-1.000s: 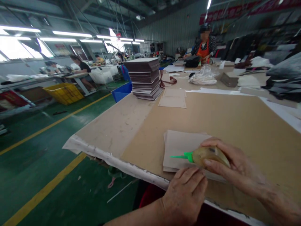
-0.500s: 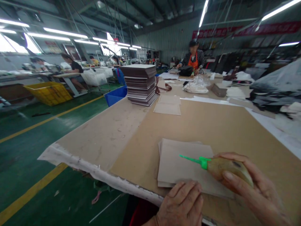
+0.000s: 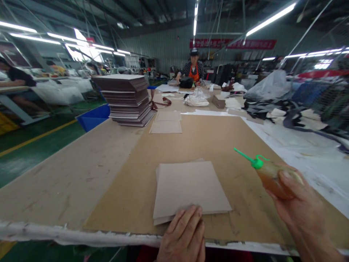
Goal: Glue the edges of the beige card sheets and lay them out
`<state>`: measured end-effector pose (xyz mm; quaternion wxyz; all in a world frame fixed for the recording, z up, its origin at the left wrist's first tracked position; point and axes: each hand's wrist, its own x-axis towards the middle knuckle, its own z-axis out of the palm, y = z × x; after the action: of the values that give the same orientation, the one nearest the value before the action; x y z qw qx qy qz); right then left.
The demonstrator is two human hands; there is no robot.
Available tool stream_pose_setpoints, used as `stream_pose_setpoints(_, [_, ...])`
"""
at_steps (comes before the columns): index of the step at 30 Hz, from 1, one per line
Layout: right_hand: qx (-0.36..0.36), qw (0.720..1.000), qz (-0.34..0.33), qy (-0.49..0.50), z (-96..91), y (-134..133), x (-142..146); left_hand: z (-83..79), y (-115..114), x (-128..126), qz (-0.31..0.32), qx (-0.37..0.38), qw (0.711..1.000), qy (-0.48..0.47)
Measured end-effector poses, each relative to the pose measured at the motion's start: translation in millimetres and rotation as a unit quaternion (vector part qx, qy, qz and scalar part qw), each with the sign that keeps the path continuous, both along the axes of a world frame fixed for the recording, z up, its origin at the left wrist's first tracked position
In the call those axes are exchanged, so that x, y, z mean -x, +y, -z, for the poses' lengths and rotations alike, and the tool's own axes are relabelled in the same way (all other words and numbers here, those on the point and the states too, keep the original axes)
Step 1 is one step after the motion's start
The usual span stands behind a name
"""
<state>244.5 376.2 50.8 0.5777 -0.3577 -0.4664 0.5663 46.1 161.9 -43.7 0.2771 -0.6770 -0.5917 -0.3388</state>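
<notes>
Near the table's front edge lies a small stack of grey-beige boards (image 3: 191, 185), its sheets slightly askew. My left hand (image 3: 184, 233) rests flat on the stack's near edge, fingers stretched out side by side. To the right of the stack, my right hand (image 3: 297, 196) is wrapped around a glue bottle (image 3: 272, 178). This squeeze bottle has amber contents and a green cap with a long thin nozzle. The nozzle points up and to the left, off the boards and apart from them.
A tall stack of dark-edged boards (image 3: 128, 102) stands at the table's far left, beside a blue bin (image 3: 94, 116). Thin sheets (image 3: 165, 126) lie right of it. Plastic-wrapped material (image 3: 197, 97) and dark scraps (image 3: 263, 107) lie farther back. A co-worker (image 3: 194, 69) stands at the far end.
My right hand has carried the glue bottle off the boards to the right and tilted its nozzle upward. My left hand stays on the stack. The view has turned right.
</notes>
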Motion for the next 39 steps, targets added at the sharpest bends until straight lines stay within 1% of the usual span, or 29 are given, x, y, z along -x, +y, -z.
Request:
stream_pose_setpoints(3, [-0.012,1.000,-0.005,-0.004,-0.1,-3.0,5.1,-5.3,-3.9,-1.8,0.003,0.041,0.999,-0.019])
stream_pose_setpoints(7, [-0.020,0.999,-0.024,-0.007,-0.6,-6.9,8.9,-12.0,-8.1,-2.9,0.009,0.084,0.996,-0.018])
stream_pose_setpoints(10, [-0.012,1.000,-0.027,-0.006,2.0,-8.7,8.2,-14.8,-8.4,-3.0,0.007,0.095,0.995,-0.014])
stream_pose_setpoints(15, [0.018,1.000,-0.019,0.002,8.1,-11.3,5.9,-15.4,-6.5,-3.8,0.009,0.087,0.996,-0.024])
stream_pose_setpoints(18, [0.024,0.997,-0.064,-0.022,8.1,-19.5,6.6,-15.5,-7.5,-6.1,0.002,0.087,0.996,-0.026])
stream_pose_setpoints(20, [0.030,0.990,-0.121,-0.065,6.4,-27.9,10.0,-16.1,-8.9,-8.3,-0.006,0.087,0.996,-0.021])
stream_pose_setpoints(21, [0.020,0.984,-0.150,-0.098,5.2,-32.4,13.3,-16.4,-9.5,-9.4,-0.010,0.084,0.996,-0.018])
stream_pose_setpoints(22, [-0.003,0.975,-0.178,-0.137,3.9,-36.8,17.7,-16.6,-9.8,-10.2,-0.014,0.083,0.996,-0.015])
stream_pose_setpoints(23, [-0.042,0.962,-0.204,-0.177,2.5,-40.9,23.4,-16.6,-9.9,-10.7,-0.018,0.081,0.997,-0.012])
stream_pose_setpoints(24, [-0.096,0.945,-0.228,-0.215,0.9,-44.8,30.4,-16.3,-9.8,-10.9,-0.021,0.079,0.997,-0.009])
stream_pose_setpoints(25, [-0.158,0.923,-0.251,-0.244,-0.7,-48.4,38.3,-15.8,-9.5,-10.9,-0.022,0.076,0.997,-0.007])
stream_pose_setpoints(27, [-0.276,0.873,-0.299,-0.269,-4.1,-54.5,55.6,-14.5,-8.7,-10.5,-0.021,0.069,0.997,-0.006])
stream_pose_setpoints(29, [-0.355,0.827,-0.342,-0.270,-7.4,-58.9,72.1,-13.0,-7.8,-10.1,-0.018,0.059,0.998,-0.009])
stream_pose_setpoints(31, [-0.394,0.798,-0.368,-0.270,-10.3,-61.4,85.3,-12.1,-7.1,-9.8,-0.014,0.051,0.999,-0.010])
stream_pose_setpoints(33, [-0.415,0.774,-0.388,-0.280,-13.1,-62.1,94.3,-12.0,-6.5,-9.0,-0.008,0.046,0.999,-0.008])
stream_pose_setpoints(35, [-0.430,0.751,-0.408,-0.292,-16.3,-62.1,100.0,-12.4,-6.1,-7.8,-0.001,0.046,0.999,-0.007])
stream_pose_setpoints(39, [-0.443,0.714,-0.436,-0.321,-25.8,-61.8,106.2,-13.8,-6.6,-5.5,0.007,0.062,0.998,-0.006])
